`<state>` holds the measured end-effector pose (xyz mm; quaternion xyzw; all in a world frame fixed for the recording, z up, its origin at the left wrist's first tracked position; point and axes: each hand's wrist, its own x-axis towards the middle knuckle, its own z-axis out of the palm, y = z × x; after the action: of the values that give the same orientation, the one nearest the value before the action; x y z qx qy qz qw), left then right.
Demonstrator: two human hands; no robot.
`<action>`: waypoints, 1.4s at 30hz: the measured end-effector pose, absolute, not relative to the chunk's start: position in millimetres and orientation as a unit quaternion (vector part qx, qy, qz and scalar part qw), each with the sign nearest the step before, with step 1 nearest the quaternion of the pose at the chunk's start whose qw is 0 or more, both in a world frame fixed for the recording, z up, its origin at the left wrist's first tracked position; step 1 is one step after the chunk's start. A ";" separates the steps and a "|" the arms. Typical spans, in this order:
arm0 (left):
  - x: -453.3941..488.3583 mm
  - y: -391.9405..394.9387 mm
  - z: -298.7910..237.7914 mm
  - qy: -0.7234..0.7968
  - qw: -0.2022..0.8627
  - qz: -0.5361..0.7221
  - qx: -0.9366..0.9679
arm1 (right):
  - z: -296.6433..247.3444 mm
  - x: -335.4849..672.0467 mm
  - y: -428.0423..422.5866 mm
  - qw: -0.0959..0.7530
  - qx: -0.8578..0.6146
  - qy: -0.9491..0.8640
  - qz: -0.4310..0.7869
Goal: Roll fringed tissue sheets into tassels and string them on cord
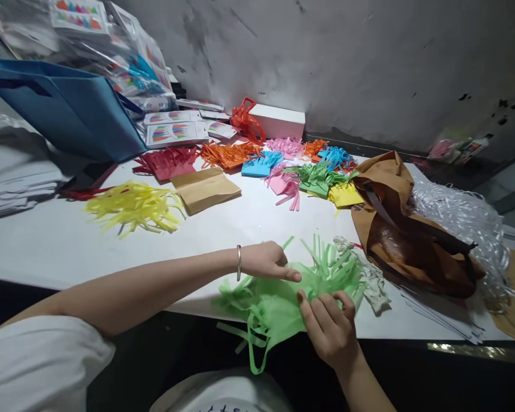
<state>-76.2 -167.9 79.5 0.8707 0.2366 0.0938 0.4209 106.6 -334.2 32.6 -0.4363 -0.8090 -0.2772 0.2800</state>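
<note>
A bunch of light green fringed paper strips (283, 297) lies at the near edge of the white table (47, 246). My left hand (266, 260), with a metal bangle on its wrist, pinches the top of the green paper with closed fingers. My right hand (328, 323) grips the same green paper from below, fingers curled on it. Loose green strips hang over the table's edge.
A yellow strip pile (133, 209) and a brown paper packet (203, 190) lie at mid left. Red, orange, blue, pink and green strip piles sit further back. A brown bag (395, 229) and silver strips (459, 220) are at right, a blue bag (68, 109) at left.
</note>
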 end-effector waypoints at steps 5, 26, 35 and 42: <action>-73.0 -182.8 78.0 0.231 0.657 0.078 0.713 | 40.1 118.8 -337.8 0.299 -0.440 -0.791 -0.303; -76.7 -268.2 62.6 0.091 0.952 0.042 0.288 | 86.1 181.6 -313.0 0.235 -0.457 -0.722 -0.463; -204.2 -188.8 78.5 0.428 0.687 0.019 0.587 | 38.0 113.5 -327.6 0.180 -0.513 -0.811 -0.215; -200.3 -228.2 84.6 0.385 0.133 0.236 0.882 | 11.5 85.0 -322.5 0.248 -0.571 -0.783 -0.017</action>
<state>-200.3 -228.2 84.6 0.8821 0.3852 0.2360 0.1332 85.0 -322.5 11.5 -0.5708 -0.7826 -0.0170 0.2478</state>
